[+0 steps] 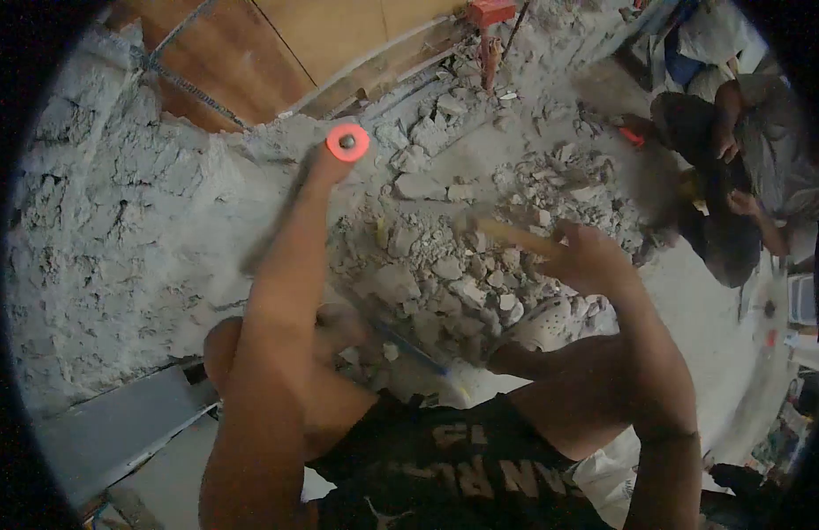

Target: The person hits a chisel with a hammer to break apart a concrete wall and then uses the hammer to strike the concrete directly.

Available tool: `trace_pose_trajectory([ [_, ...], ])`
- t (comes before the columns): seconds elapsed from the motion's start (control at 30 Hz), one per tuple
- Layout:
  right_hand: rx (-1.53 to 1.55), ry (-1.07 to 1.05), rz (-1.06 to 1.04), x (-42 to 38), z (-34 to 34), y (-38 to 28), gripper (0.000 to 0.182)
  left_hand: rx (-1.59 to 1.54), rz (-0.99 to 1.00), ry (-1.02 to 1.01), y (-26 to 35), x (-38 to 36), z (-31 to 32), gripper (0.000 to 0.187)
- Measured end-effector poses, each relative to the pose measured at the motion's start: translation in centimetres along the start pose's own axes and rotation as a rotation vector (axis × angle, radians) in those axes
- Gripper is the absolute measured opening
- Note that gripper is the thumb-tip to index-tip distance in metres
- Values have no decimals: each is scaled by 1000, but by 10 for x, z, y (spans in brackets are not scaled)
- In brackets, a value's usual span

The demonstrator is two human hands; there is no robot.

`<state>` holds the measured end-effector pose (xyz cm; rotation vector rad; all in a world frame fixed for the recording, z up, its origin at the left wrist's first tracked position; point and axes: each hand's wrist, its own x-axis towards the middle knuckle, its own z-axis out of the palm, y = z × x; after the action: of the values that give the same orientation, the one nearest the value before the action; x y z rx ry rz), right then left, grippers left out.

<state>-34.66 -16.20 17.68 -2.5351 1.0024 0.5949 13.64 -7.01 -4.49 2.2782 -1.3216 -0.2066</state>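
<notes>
My left hand (pixel 328 170) reaches forward to the edge of the broken wall and is closed round a chisel. The chisel's round pink-red hand guard (pixel 362 144) faces me and covers part of the fingers; its metal striking end shows in the middle. Its tip is hidden. On the right, my right hand (pixel 590 258) grips the wooden handle of a hammer (pixel 520 237). The hammer points left over the rubble, and its head is smeared by motion. The hammer and chisel are apart.
Broken concrete rubble (pixel 449 265) covers the floor before me. Rough wall (pixel 100 230) stands left, with brown panels (pixel 241 53) behind it. A red-topped tool or post (pixel 490 13) is at the back. Another person (pixel 736 168) sits at the right. A grey slab (pixel 127 424) lies lower left.
</notes>
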Motion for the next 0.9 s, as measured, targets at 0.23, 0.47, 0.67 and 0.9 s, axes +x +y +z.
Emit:
trace_pose_trajectory([
  [0.23, 1134, 177, -84, -17, -20, -61, 39, -118, -51, 115, 20, 14, -16, 52],
  [0.47, 1768, 694, -738, 18, -92, -148, 53, -160, -100, 230, -2, 12, -4, 49],
  [0.67, 1463, 809, -620, 83, -60, -204, 46, -126, -74, 220, -14, 17, 8, 42],
  [0.9, 771, 368, -188, 159, 67, -185, 51, -275, 147, 210, 22, 3, -6, 46],
])
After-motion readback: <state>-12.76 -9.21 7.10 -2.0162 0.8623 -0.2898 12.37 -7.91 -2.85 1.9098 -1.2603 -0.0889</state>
